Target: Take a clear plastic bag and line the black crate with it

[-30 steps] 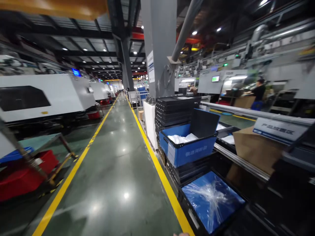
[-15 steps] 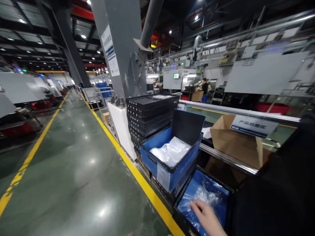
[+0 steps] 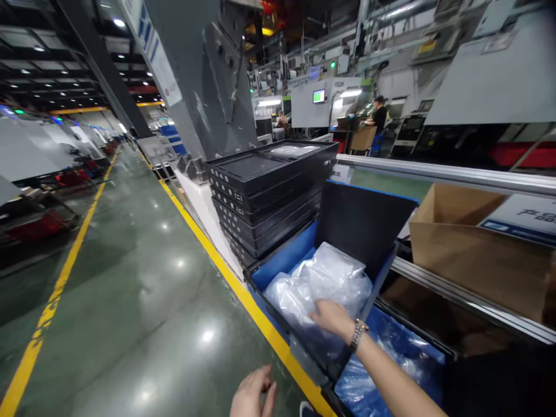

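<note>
Resting right hand fingers spread on clear plastic bags in blue crate, left hand loosely curled.

Little writing can be read. A white sign with a blue stripe, fixed beside a cardboard box, shows part of a line of Chinese characters, cut off by the edge; the first looks like "产". A white and blue notice on the grey pillar is too blurred to read. A green-lit screen on a far machine shows nothing legible.
</note>
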`<act>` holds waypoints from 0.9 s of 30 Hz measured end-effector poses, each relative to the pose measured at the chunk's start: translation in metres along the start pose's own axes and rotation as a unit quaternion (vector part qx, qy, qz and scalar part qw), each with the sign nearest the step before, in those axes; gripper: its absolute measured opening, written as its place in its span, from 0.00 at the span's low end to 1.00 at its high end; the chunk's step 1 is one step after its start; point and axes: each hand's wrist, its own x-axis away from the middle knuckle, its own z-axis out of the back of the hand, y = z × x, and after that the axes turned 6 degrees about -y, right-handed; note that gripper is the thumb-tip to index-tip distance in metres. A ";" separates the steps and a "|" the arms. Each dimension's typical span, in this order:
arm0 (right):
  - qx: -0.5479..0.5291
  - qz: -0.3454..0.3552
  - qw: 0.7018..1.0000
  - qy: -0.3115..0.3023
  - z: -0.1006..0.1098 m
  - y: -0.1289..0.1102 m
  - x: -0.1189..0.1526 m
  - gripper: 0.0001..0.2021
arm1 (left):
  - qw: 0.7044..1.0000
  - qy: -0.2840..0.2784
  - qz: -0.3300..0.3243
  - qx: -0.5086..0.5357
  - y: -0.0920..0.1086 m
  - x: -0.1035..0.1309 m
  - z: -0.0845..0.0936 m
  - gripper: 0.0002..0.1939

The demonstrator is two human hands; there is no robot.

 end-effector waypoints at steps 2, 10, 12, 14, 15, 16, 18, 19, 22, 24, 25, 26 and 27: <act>0.004 -0.010 1.000 -0.018 -0.004 -0.003 -0.013 0.15 | 0.999 0.015 -0.050 0.010 -0.008 -0.027 0.007 0.10; -0.061 -0.010 0.995 0.080 0.019 0.003 -0.008 0.21 | 0.985 0.031 -0.154 0.077 -0.019 -0.118 0.032 0.09; -0.091 -0.023 0.987 0.131 0.032 -0.006 -0.002 0.23 | 0.978 0.033 -0.183 0.097 -0.026 -0.142 0.039 0.09; -0.128 -0.033 0.976 0.173 0.046 -0.018 0.002 0.25 | 0.971 0.032 -0.213 0.107 -0.034 -0.165 0.044 0.08; -0.150 -0.036 0.969 0.191 0.053 -0.025 0.004 0.26 | 0.968 0.028 -0.226 0.106 -0.039 -0.175 0.045 0.08; -0.172 -0.041 0.962 0.209 0.059 -0.031 0.005 0.27 | 0.966 0.020 -0.237 0.102 -0.045 -0.185 0.045 0.09; -0.209 -0.049 0.945 0.247 0.074 -0.041 0.007 0.27 | 0.965 0.002 -0.249 0.082 -0.055 -0.200 0.042 0.10; -0.224 -0.054 0.935 0.268 0.081 -0.044 0.009 0.27 | 0.966 0.000 -0.249 0.065 -0.059 -0.205 0.039 0.13; -0.264 -0.072 0.888 0.369 0.107 -0.052 0.019 0.25 | 0.969 0.027 -0.245 0.006 -0.067 -0.212 0.030 0.23; -0.262 -0.094 0.846 0.454 0.126 -0.057 0.027 0.23 | 0.970 0.051 -0.239 -0.015 -0.067 -0.213 0.026 0.30; -0.243 -0.102 0.843 0.469 0.136 -0.061 0.031 0.23 | 0.970 0.061 -0.236 -0.017 -0.066 -0.212 0.025 0.32; -0.212 -0.105 0.858 0.456 0.145 -0.064 0.034 0.23 | 0.969 0.070 -0.234 -0.016 -0.065 -0.212 0.025 0.34; -0.174 -0.107 0.885 0.418 0.154 -0.067 0.037 0.25 | 0.969 0.079 -0.235 -0.014 -0.064 -0.212 0.024 0.35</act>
